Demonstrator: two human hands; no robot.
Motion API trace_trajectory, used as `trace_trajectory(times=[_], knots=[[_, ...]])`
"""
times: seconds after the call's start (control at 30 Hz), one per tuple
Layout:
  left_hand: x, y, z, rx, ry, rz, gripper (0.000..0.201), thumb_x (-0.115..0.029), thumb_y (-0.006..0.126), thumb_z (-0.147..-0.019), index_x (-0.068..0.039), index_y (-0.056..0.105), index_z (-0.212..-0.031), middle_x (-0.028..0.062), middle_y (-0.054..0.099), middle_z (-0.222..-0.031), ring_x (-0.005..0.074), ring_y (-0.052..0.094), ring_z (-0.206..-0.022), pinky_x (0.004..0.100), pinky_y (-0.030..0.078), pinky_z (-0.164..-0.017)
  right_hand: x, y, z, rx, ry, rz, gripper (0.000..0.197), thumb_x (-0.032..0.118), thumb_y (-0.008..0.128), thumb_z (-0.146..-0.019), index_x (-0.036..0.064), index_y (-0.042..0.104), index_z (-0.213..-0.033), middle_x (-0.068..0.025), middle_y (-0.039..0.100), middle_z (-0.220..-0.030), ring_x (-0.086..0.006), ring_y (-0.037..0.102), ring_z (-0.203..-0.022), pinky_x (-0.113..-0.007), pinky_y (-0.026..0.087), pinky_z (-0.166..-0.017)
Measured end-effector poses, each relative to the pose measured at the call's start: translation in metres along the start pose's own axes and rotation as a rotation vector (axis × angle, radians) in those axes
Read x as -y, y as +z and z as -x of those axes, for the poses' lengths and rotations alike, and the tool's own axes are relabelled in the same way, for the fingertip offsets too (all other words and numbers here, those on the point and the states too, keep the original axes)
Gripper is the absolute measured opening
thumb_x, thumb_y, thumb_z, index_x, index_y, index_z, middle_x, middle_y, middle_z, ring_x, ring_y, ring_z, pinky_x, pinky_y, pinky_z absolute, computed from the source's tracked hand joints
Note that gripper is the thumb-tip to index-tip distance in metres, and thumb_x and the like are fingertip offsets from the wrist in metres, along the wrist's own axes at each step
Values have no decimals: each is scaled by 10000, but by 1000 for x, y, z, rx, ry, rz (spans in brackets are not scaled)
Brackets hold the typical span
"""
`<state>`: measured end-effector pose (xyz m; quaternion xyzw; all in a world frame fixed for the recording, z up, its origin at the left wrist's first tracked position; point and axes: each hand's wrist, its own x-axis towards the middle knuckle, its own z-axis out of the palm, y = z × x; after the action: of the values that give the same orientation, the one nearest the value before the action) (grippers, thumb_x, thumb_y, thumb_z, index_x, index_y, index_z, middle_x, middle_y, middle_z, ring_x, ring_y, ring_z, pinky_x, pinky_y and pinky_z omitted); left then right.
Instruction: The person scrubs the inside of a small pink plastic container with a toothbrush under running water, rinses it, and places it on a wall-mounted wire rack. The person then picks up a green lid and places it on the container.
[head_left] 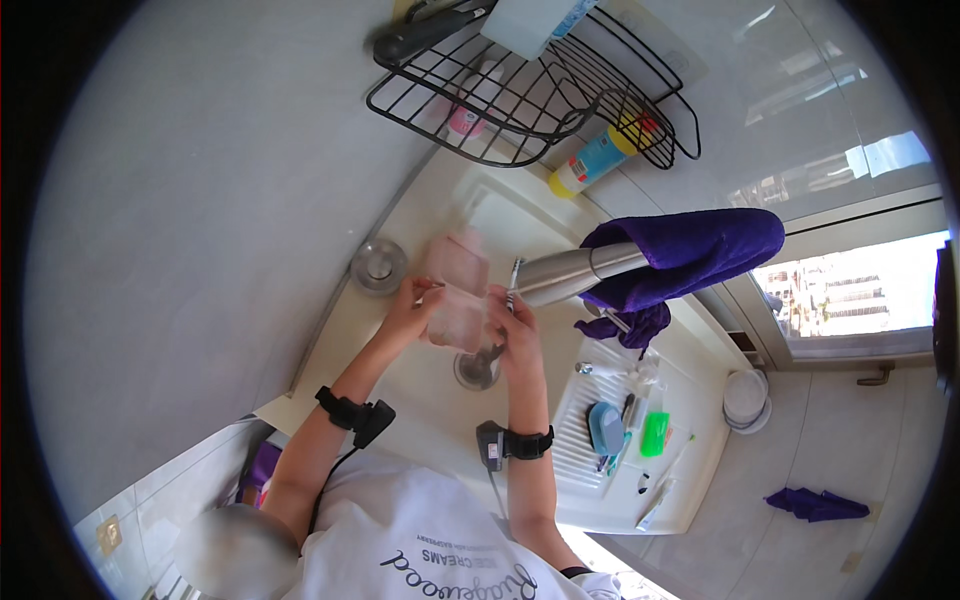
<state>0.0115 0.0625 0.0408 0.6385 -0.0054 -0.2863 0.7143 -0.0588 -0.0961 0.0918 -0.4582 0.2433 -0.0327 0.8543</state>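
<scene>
A translucent pinkish plastic case point(458, 268) with a hinged lid lies open over the sink basin, its two halves spread one beyond the other. My left hand point(412, 308) grips its left edge near the fold, fingers closed. At the case's right edge is my right hand point(515, 325), closed around a slim small brush point(516, 272) whose bristled end points away from me. Just beyond that hand, the steel tap point(570, 275) reaches in from the right. Below the case shows the metal drain point(477, 371), partly covered by my right fingers' side.
A purple cloth point(690, 250) drapes over the tap. A round metal strainer point(379, 266) sits at the sink's left edge. On the ribbed drainboard point(580, 440) are a blue brush point(605, 428) and a green block point(655, 434). A black wire rack point(520, 110) with bottles hangs beyond.
</scene>
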Motion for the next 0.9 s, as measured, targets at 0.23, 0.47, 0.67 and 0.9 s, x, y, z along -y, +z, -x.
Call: trace_trajectory(times=[0.23,0.47,0.67,0.9], knots=[[7,-5,-6,150,-19,175,484,-295,546,-854,-41,352,-1217,63,510,-1042,88,507,-740,212,392,-478,0,7,-5,-2,-1,-89,215,-2,542,-799,-3,551,-1015,17,495,-761,-54,401,-611,-191,294,-439],[13,4,-8,128,45,288,311,-243,455,-878,-68,437,-1134,33,496,-960,76,489,-822,206,401,-510,2,14,-6,33,21,-168,201,2,533,-804,1,543,-1005,7,484,-743,-61,406,-601,-185,292,-428],[10,9,-9,34,178,218,173,-173,411,-867,-60,473,-981,27,466,-901,104,438,-863,237,376,-756,-1,24,-7,36,36,-229,132,20,512,-820,45,525,-949,21,447,-695,-46,347,-533,-177,251,-404],[3,12,-9,-14,257,90,250,-190,402,-839,-29,464,-1021,34,463,-956,123,407,-935,246,295,-870,0,29,-2,36,7,-168,115,68,473,-853,88,504,-962,47,348,-637,-35,310,-498,-175,223,-393]])
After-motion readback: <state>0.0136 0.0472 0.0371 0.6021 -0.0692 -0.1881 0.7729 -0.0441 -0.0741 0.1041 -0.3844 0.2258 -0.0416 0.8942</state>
